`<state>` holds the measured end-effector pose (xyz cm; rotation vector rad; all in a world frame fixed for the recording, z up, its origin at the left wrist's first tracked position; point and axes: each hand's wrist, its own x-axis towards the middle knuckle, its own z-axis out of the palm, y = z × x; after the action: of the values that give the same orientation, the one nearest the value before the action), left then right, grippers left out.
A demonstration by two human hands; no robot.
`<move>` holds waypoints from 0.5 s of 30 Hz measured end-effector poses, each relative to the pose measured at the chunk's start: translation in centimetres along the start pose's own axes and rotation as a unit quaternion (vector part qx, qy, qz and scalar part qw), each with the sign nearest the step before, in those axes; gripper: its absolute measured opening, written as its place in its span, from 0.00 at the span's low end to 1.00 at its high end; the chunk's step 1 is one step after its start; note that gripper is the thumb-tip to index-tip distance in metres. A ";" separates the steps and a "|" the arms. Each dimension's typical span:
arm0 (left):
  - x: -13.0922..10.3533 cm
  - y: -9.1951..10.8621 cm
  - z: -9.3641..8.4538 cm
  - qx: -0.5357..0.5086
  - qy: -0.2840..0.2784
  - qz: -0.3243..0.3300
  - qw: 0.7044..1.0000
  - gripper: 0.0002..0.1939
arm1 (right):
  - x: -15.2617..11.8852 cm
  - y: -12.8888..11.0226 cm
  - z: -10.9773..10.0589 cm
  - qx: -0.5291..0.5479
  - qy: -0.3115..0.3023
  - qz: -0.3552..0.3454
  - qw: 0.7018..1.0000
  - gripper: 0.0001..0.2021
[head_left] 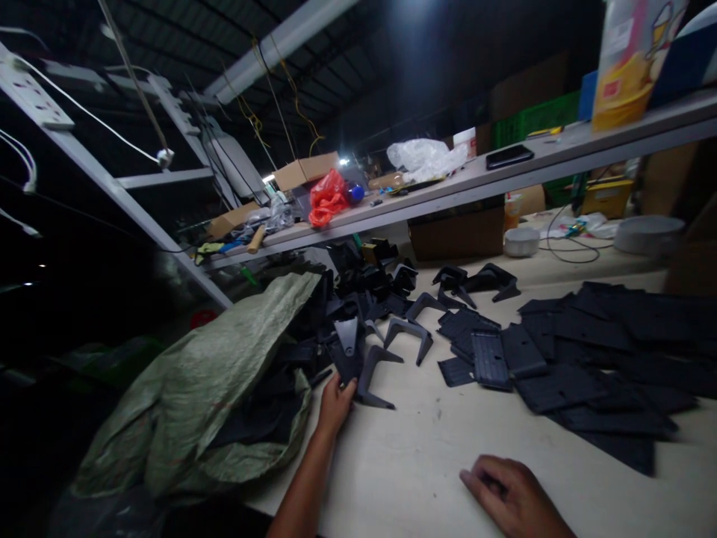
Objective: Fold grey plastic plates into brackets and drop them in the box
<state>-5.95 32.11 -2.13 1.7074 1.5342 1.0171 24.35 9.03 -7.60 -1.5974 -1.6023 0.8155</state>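
Observation:
My left hand (336, 403) reaches to the near edge of a heap of dark plastic parts. Its thumb and fingers close on a dark grey plastic bracket (346, 359), whose lighter end face points up. Just right of it lies a U-shaped bracket (370, 377), and another U-shaped bracket (408, 330) rests behind that one. My right hand (509, 493) is low over the table at the right, fingers curled in and thumb forward; I see nothing in it. Flat black plastic plates (565, 388) are piled beyond that hand.
A green woven sack (184, 388) gapes at the left with dark parts inside. The pale table (414, 456) runs under both hands. Above its back is a shelf (476, 175) with a phone (509, 156), a red plastic bag (329, 198) and a drink cup (624, 82).

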 end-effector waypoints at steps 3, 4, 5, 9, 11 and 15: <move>-1.4 0.5 1.0 -0.026 -0.010 0.009 1.000 0.25 | 0.1 -0.3 -0.1 -0.011 0.007 0.006 1.000 0.24; -1.7 0.7 1.1 -0.033 -0.011 0.010 0.999 0.25 | 0.1 -0.4 -0.2 -0.013 0.010 0.007 1.000 0.23; -1.9 0.9 1.2 -0.039 -0.011 0.009 0.999 0.26 | 0.2 -0.6 -0.3 -0.015 0.011 0.007 1.000 0.23; -2.7 1.0 0.9 -0.062 0.000 -0.005 0.998 0.26 | 0.2 -1.2 -0.7 -0.014 0.019 0.007 1.000 0.20; -3.3 0.8 0.6 -0.081 0.017 -0.019 0.996 0.26 | 0.1 -1.5 -0.9 -0.012 0.026 0.008 1.000 0.20; -5.7 0.3 0.2 -0.157 0.094 -0.081 0.980 0.25 | 0.1 -1.9 -1.1 -0.006 0.036 0.016 0.999 0.18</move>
<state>-5.80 26.44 -2.79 1.2805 1.5060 1.2859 24.24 8.98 -5.42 -1.6464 -1.5374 0.7589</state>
